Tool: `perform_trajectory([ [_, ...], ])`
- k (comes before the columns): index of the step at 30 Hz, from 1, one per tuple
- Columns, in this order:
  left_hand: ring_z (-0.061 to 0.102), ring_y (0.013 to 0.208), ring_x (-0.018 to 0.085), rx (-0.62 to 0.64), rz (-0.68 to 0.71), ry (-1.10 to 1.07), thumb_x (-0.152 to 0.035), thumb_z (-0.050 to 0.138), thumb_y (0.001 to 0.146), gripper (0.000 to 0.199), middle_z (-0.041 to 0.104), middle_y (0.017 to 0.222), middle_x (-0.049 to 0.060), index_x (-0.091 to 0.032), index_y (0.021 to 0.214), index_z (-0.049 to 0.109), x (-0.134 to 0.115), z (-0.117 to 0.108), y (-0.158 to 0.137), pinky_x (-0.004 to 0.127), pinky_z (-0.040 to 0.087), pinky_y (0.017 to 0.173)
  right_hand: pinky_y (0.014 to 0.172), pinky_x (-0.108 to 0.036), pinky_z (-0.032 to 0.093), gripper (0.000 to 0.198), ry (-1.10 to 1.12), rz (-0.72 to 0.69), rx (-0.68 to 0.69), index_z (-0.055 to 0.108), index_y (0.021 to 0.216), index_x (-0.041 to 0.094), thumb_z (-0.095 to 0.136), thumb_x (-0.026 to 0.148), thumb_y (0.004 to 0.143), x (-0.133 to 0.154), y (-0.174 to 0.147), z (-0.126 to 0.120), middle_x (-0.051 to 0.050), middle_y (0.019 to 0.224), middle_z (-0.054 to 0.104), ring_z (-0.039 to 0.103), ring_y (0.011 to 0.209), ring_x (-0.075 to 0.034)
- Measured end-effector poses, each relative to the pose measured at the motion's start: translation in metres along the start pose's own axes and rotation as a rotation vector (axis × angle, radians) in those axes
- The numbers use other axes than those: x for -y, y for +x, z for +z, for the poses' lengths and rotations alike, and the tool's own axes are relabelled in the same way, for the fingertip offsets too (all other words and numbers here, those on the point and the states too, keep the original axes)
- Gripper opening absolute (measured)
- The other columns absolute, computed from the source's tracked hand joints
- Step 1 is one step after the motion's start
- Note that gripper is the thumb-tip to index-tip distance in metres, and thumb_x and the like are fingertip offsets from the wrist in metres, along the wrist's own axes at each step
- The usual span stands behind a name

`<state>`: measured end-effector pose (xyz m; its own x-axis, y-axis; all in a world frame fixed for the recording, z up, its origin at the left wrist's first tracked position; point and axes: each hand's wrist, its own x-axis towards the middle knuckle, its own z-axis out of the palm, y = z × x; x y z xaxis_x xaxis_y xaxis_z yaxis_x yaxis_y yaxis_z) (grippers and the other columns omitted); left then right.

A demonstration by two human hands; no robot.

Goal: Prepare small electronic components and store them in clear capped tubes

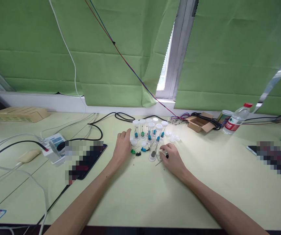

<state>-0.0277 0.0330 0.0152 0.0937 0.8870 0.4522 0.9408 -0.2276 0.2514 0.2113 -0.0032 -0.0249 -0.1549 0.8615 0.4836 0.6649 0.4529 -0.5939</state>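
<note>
1. Smooth, pale yellow-green tabletop (135,202).
2. Near its middle: upright clear cylindrical vials with white caps (142,129); loose round white lids (172,139); small green, blue and black pieces (138,153).
3. Left: flat black device (91,163); boxy white power strip (54,155).
4. Far side, right: open brown cardboard box (196,125); clear plastic bottle with red cap (238,118).

Red-capped bottle (237,119) near cardboard box (196,127)

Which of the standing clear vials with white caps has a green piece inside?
The clear, white-capped cylindrical vial second from left; its small green piece sets it apart, since pieces visible in other standing vials look blue.
</note>
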Motion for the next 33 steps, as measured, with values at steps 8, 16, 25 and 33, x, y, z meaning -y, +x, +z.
perform_trajectory([
  [8,0.053,0.089,0.023,-0.066,0.018,-0.297,-0.013,0.03,0.093,0.037,0.06,0.091,0.008,-0.019,0.125,0.048,-0.024,-0.006,-0.011,0.034,0.044,0.076,0.082,-0.037,0.039,0.014,-0.187,-0.026,0.116,0.067,0.088,0.021,0.055,0.015,0.09,-0.006,-0.002,0.008,-0.007,0.089,0.06,0.055,0.089,-0.023],
  [16,0.043,0.047,0.014,0.007,-0.032,-0.453,-0.038,0.03,0.098,0.032,0.044,0.054,-0.006,-0.022,0.116,0.052,-0.037,-0.001,-0.021,0.024,0.03,0.053,0.08,-0.035,0.036,0.016,-0.238,-0.047,0.16,0.062,0.081,0.018,0.052,0.01,0.091,-0.006,0.0,0.008,-0.007,0.087,0.06,0.053,0.087,-0.023],
  [25,0.046,0.049,0.012,0.049,0.155,-0.421,-0.051,0.051,0.086,0.042,0.045,0.054,-0.007,-0.021,0.114,0.059,-0.044,0.005,-0.033,0.024,0.037,0.057,0.075,-0.034,0.033,0.02,-0.437,-0.136,0.174,0.062,0.082,0.017,0.048,0.006,0.091,0.001,0.001,0.005,-0.01,0.087,0.059,0.05,0.087,-0.025],
  [33,0.045,0.05,0.012,0.107,0.101,-0.423,-0.056,0.056,0.083,0.047,0.043,0.053,-0.007,-0.022,0.115,0.062,-0.049,0.016,-0.037,0.023,0.037,0.056,0.074,-0.033,0.035,0.018,-0.449,-0.153,0.179,0.061,0.081,0.015,0.05,0.003,0.088,-0.003,0.0,0.007,-0.01,0.086,0.059,0.049,0.085,-0.024],
])
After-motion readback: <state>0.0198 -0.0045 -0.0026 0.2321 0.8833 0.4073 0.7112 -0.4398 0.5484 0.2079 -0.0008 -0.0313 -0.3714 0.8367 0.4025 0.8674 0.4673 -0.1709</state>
